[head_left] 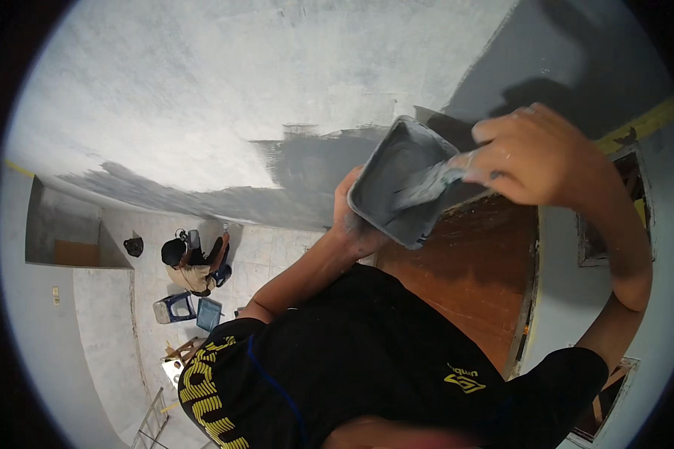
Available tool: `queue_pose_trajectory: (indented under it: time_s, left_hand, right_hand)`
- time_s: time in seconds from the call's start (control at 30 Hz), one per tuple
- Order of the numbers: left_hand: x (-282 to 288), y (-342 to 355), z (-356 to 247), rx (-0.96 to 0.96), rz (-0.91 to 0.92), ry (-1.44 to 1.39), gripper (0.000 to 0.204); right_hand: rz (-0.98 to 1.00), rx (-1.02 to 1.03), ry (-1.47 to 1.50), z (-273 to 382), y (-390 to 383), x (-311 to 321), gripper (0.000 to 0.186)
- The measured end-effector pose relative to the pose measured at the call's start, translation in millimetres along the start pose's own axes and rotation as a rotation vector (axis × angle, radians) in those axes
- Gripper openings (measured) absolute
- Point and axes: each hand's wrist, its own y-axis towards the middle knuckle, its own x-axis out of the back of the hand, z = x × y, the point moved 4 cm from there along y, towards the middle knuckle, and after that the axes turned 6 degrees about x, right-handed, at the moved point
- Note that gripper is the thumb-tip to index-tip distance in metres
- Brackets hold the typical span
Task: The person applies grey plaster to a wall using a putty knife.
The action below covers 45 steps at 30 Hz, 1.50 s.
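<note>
My left hand (346, 209) grips a square dark plastic tub (408, 153) from beneath and beside it. Grey paint (388, 196) coats its inside. My right hand (524, 153) is closed on the handle of a paint-smeared brush (434, 183), whose bristle end lies inside the tub. Beyond both hands is a wall (225, 82), whitish with rough patches of grey paint along part of it, and a darker grey area at the right.
A person in a cap (195, 273) crouches on the tiled floor at lower left, near a stool (174, 307), a blue tray (208, 315) and a dark bag (133, 247). A metal ladder (153, 415) is below. A brown door (457, 277) stands behind me on the right.
</note>
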Motion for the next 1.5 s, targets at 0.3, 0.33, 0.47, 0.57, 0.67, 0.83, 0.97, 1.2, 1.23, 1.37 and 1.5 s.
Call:
queue_pose_trajectory:
  time_s: [0.3, 0.33, 0.47, 0.57, 0.67, 0.83, 0.97, 1.2, 1.23, 1.37, 1.5]
  left_hand:
    - [13, -10, -19, -0.117, 0.025, 0.076, 0.056]
    - [11, -15, -23, -0.169, 0.003, 0.078, 0.053]
    - [6, -27, -36, -0.261, -0.092, 0.08, 0.053]
    - [15, -45, -51, -0.36, -0.066, 0.113, 0.053]
    - [20, -56, -56, -0.396, -0.132, 0.065, 0.053]
    - [19, -65, -63, -0.448, -0.111, 0.044, 0.052]
    - [15, -69, -66, -0.451, -0.102, 0.035, 0.053]
    - [23, -86, -77, -0.537, -0.171, 0.079, 0.056]
    - [25, -86, -77, -0.523, -0.165, 0.079, 0.056]
    - [35, -85, -76, -0.509, -0.051, 0.015, 0.057]
    - [45, -84, -70, -0.487, -0.097, -0.004, 0.056]
  right_hand:
    - [-0.007, -0.058, 0.019, -18, 0, -2, 0.02]
    - [0.01, -0.109, 0.016, -18, 2, 1, 0.02]
    - [0.017, -0.147, 0.061, -9, -2, -3, 0.026]
    - [-0.035, -0.1, 0.071, -7, 7, -13, 0.028]
    - [-0.015, -0.091, 0.057, -5, 14, -9, 0.029]
    - [0.028, -0.119, 0.059, -1, 22, 3, 0.03]
    - [-0.031, -0.096, 0.041, -2, 22, 9, 0.031]
    - [-0.039, -0.117, 0.064, -3, 27, 5, 0.032]
    - [-0.071, -0.19, 0.112, -5, 27, 6, 0.031]
    - [-0.226, -0.392, 0.573, -20, 19, -9, 0.025]
    - [-0.12, -0.65, 1.095, -14, 24, -46, 0.029]
